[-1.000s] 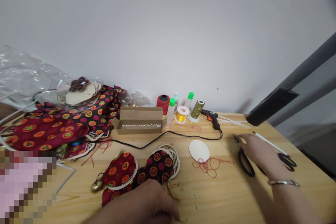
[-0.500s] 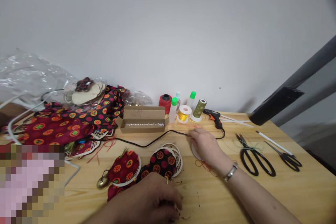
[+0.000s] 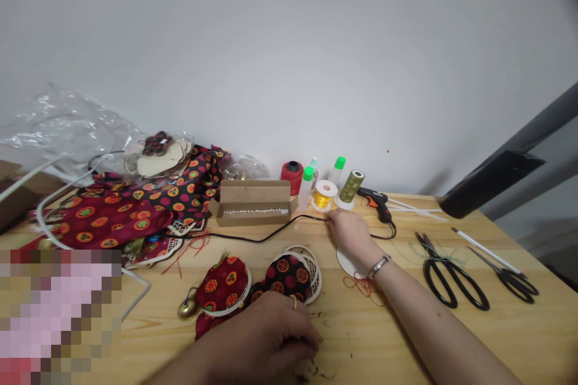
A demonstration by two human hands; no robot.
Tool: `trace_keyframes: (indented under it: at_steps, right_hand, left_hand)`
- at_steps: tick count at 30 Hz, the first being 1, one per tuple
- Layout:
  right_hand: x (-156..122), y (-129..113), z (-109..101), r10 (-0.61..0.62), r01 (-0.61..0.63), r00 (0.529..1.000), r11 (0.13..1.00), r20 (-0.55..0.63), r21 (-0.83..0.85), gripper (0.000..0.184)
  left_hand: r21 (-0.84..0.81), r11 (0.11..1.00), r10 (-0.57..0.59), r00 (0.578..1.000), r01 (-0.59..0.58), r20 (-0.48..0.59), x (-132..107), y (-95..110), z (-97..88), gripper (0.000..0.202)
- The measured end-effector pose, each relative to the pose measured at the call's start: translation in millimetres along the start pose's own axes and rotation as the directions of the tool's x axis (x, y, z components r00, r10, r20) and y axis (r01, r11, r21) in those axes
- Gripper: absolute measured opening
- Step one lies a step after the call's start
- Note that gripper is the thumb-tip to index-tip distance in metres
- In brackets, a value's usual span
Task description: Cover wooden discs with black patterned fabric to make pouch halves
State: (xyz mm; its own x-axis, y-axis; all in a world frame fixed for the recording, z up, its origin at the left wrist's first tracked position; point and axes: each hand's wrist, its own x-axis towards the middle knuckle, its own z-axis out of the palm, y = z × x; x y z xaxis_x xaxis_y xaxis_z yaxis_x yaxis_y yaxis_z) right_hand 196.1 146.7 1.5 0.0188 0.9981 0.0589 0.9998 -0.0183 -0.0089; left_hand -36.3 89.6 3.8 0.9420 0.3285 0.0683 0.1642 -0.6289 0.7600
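My right hand reaches forward over the table, its fingertips closed at a black cord that leads to a glue gun. Beneath that wrist lie a white disc and loose red thread. Nearer to me, my left hand, with a yellow ring, has its fingers curled together; whatever they hold is hidden. Just beyond it are a round black patterned fabric piece with white rims and a red patterned one. A brass bell hangs by the red piece.
Two black-handled scissors and a white pencil-like stick lie at right. Behind stand a yellow thread spool, an olive thread cone, green-capped bottles and an open cardboard box. Patterned cloth and plastic wrap fill the left.
My right hand has moved slightly away from me, and the black cord has shifted back with it, uncovering more of the white disc. The view has turned a little left. My left hand stays curled.
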Motion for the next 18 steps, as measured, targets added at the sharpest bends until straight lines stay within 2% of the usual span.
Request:
trace_keyframes:
  at_steps: [4, 10, 15, 18]
  right_hand:
    - [-7.9, -17.2, -8.9, -0.065, 0.066, 0.998, 0.992, -0.011, 0.105, 0.022]
    - [-2.0, -60.4, -10.5, -0.339, 0.338, 0.939, 0.884, -0.054, 0.324, 0.028]
    - [4.0, -64.9, -9.8, -0.360, 0.368, 0.928, 0.842, -0.098, 0.395, 0.030]
    - [-10.5, -53.7, -15.1, -0.316, 0.330, 0.943, 0.848, -0.103, 0.416, 0.027]
  left_hand:
    - [0.024, 1.000, -0.007, 1.000, 0.006, 0.013, 1.1, 2.3, -1.1, 0.018]
    - [0.042, 0.999, 0.023, 1.000, -0.023, 0.003, 0.8, 1.8, -0.4, 0.018]
    - [0.061, 0.998, -0.002, 1.000, 0.004, -0.030, -1.4, 2.0, -0.2, 0.016]
    - [0.078, 0.991, -0.097, 0.978, 0.113, -0.183, -1.6, -2.3, 0.7, 0.017]
